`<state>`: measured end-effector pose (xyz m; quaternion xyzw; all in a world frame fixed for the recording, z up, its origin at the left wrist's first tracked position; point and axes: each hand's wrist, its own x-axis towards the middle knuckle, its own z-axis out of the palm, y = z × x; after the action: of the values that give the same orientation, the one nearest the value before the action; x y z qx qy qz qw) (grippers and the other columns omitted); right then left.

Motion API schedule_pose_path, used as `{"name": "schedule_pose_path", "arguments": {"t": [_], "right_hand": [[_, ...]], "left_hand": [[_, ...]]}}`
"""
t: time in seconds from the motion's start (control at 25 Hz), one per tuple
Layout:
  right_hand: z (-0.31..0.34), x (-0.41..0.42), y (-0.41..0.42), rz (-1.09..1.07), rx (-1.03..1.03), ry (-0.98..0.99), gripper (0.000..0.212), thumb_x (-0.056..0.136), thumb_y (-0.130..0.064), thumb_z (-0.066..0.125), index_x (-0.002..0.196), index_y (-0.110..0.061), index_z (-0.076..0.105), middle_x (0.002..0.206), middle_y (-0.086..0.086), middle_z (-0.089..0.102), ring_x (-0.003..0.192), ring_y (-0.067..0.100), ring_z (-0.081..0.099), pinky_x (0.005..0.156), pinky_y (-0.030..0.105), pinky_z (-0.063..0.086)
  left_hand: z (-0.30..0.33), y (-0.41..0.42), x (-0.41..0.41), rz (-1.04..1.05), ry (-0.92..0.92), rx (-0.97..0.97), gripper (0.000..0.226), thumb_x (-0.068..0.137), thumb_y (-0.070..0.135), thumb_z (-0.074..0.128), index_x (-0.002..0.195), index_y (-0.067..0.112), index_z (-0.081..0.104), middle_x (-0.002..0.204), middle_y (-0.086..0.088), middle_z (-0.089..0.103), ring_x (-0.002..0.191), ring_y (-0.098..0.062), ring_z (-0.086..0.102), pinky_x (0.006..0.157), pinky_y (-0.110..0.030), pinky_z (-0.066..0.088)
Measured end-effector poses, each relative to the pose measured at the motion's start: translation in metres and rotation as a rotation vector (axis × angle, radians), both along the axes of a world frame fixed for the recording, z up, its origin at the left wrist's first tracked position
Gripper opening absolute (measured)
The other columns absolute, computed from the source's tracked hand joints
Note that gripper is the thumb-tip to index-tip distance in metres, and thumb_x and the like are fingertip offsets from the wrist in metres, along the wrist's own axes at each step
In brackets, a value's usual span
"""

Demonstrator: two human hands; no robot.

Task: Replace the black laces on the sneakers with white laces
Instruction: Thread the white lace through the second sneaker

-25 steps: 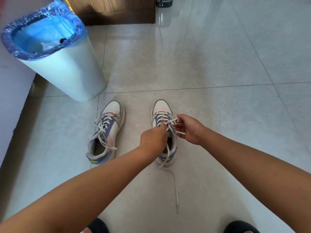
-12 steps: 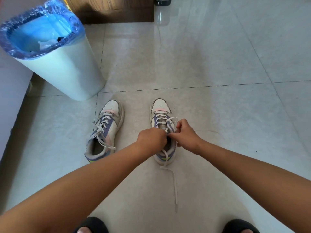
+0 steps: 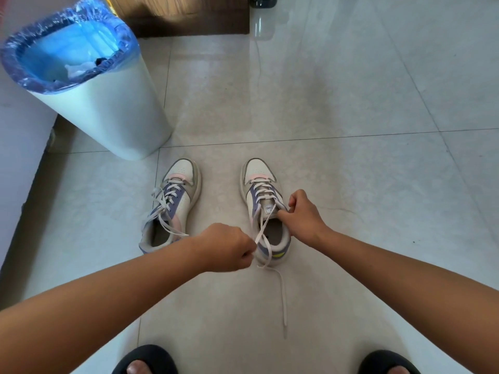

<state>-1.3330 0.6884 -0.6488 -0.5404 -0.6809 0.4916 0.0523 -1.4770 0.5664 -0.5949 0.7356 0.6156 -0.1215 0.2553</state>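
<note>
I see two sneakers standing side by side on the pale tiled floor [image 3: 351,90], toes pointing away from me. Both are white with purple side panels, grey trim and a pink band across the toe end of the lacing. The right sneaker [image 3: 263,201] sits directly ahead, and its white lace [image 3: 266,194] is threaded in neat crossings up to the tongue, where a small grey label shows. My left hand [image 3: 225,247] is curled into a fist just near of the heel, pinching one lace end taut so it runs diagonally from the top eyelets over the shoe opening. My right hand [image 3: 303,215] is curled at the right edge of the collar, thumb and fingers closed on the other strand beside the tongue. A loose lace tail [image 3: 283,298] trails from the heel toward me along the floor. A yellow patch marks the heel.

The left sneaker [image 3: 172,203] lies a little apart, angled slightly, already laced in white with its ends flopped loosely over the opening and side.

Far left stands a white bin [image 3: 113,109] lined with a blue bag [image 3: 67,44]. The dark toes of my slippers [image 3: 145,359] show at the near edge.
</note>
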Motion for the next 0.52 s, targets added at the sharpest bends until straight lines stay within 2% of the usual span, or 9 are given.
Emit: {"name": "schedule_pose_path", "arguments": {"t": [0.04,0.12,0.24,0.32,0.4,0.44,0.52], "right_hand": [[0.001,0.003,0.001,0.047,0.034,-0.023,0.024,0.082,-0.017,0.059,0.082,-0.019,0.035,0.07,-0.001,0.045,0.059,0.015,0.039,0.056,0.031,0.038],[0.003,0.01,0.003,0.129,0.074,-0.072,0.021,0.084,-0.019,0.058,0.086,-0.018,0.037,0.069,-0.002,0.047,0.058,0.013,0.04,0.053,0.028,0.033],[0.007,0.019,0.001,0.133,0.084,-0.09,0.02,0.087,-0.024,0.059,0.087,-0.017,0.04,0.068,-0.003,0.048,0.058,0.012,0.042,0.055,0.029,0.034],[0.009,0.021,-0.002,0.097,0.107,-0.049,0.016,0.088,-0.025,0.058,0.085,-0.018,0.043,0.065,-0.005,0.048,0.057,0.01,0.042,0.054,0.028,0.034],[0.012,0.021,-0.004,0.147,0.239,-0.032,0.01,0.09,-0.025,0.056,0.087,-0.021,0.048,0.066,-0.009,0.046,0.057,0.008,0.041,0.054,0.027,0.031],[0.014,0.02,-0.003,0.215,0.335,-0.043,0.007,0.091,-0.026,0.056,0.093,-0.021,0.052,0.073,-0.009,0.047,0.062,0.009,0.044,0.055,0.026,0.031],[0.015,0.014,0.002,0.38,0.499,-0.091,0.022,0.091,-0.028,0.057,0.11,-0.017,0.058,0.095,-0.002,0.051,0.082,0.015,0.05,0.064,0.028,0.037]], "left_hand": [[0.003,0.003,-0.006,0.035,0.038,0.043,0.023,0.095,0.033,0.038,0.076,0.021,0.038,0.082,-0.006,0.06,0.076,-0.029,0.054,0.06,-0.027,0.031],[0.011,0.011,-0.024,0.15,0.094,0.203,0.026,0.096,0.037,0.037,0.077,0.02,0.039,0.081,-0.004,0.06,0.08,-0.028,0.059,0.06,-0.027,0.033],[0.027,0.022,-0.052,0.264,0.117,0.465,0.026,0.094,0.032,0.047,0.079,0.013,0.055,0.076,-0.003,0.058,0.07,-0.027,0.059,0.056,-0.028,0.035],[0.029,0.022,-0.061,0.16,0.152,0.695,0.022,0.087,0.022,0.062,0.07,0.008,0.062,0.067,-0.007,0.059,0.06,-0.03,0.058,0.056,-0.031,0.039],[0.028,0.018,-0.065,0.042,0.246,0.867,0.021,0.083,0.02,0.064,0.064,0.009,0.063,0.07,-0.007,0.062,0.063,-0.029,0.06,0.067,-0.037,0.044],[0.026,0.017,-0.065,-0.002,0.278,0.904,0.021,0.084,0.019,0.061,0.064,0.011,0.063,0.074,-0.006,0.063,0.068,-0.028,0.061,0.074,-0.039,0.042],[0.019,0.014,-0.065,-0.083,0.297,0.929,0.025,0.084,0.018,0.055,0.061,0.011,0.06,0.071,-0.005,0.061,0.068,-0.027,0.061,0.079,-0.04,0.041]]}}
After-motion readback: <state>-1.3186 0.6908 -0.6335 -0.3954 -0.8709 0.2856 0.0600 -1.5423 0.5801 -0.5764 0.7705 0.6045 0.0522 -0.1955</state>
